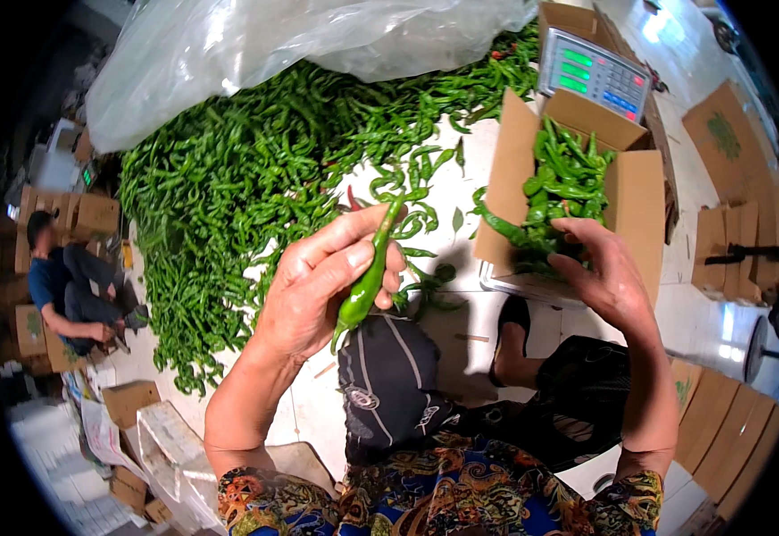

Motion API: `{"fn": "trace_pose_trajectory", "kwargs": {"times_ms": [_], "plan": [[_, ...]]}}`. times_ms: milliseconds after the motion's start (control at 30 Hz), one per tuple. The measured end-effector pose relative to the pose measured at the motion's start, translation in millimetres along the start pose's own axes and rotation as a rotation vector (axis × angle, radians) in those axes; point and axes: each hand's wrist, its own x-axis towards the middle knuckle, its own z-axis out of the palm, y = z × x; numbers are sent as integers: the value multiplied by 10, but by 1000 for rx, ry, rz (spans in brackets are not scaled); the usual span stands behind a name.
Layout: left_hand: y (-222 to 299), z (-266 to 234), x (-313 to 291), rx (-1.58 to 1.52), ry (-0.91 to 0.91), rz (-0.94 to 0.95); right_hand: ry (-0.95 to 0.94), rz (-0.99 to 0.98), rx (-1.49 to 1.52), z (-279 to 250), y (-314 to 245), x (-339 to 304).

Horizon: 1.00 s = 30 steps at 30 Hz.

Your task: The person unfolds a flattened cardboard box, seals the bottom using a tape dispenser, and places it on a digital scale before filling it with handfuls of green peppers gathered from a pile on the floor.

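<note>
My left hand (331, 268) is closed round a green chili pepper (367, 284), pinched between thumb and fingers with its narrow end pointing up and away. My right hand (610, 272) reaches over the near right side of an open cardboard box (637, 192); its thumb and forefinger are apart, beside the green chili peppers (570, 174) inside. One more pepper (501, 227) crosses the box's left flap. A wide heap of green chili peppers (229, 170) covers the floor ahead and to the left, with a red one (354, 198) near my left hand.
Clear plastic sheeting (291, 45) hangs over the heap's far side. A digital scale's display panel (593, 73) stands behind the box. Cartons (729, 429) are stacked at right. A person (72, 286) sits low at far left, among boxes.
</note>
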Motion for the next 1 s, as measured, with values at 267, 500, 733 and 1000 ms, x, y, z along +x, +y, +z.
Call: {"fn": "trace_pose_trajectory", "kwargs": {"times_ms": [267, 500, 733, 1000], "plan": [[-20, -89, -462, 37, 130, 51, -54, -111, -68, 160, -171, 76], [-6, -266, -652, 202, 87, 38, -18, -165, -114, 304, -180, 91], [-318, -674, -823, 437, 407, -40, 68, -78, -198, 103, 49, 216], [-1133, -2765, -2794, 1047, 1004, -8, -55, -65, -274, 240, 446, 412]]}}
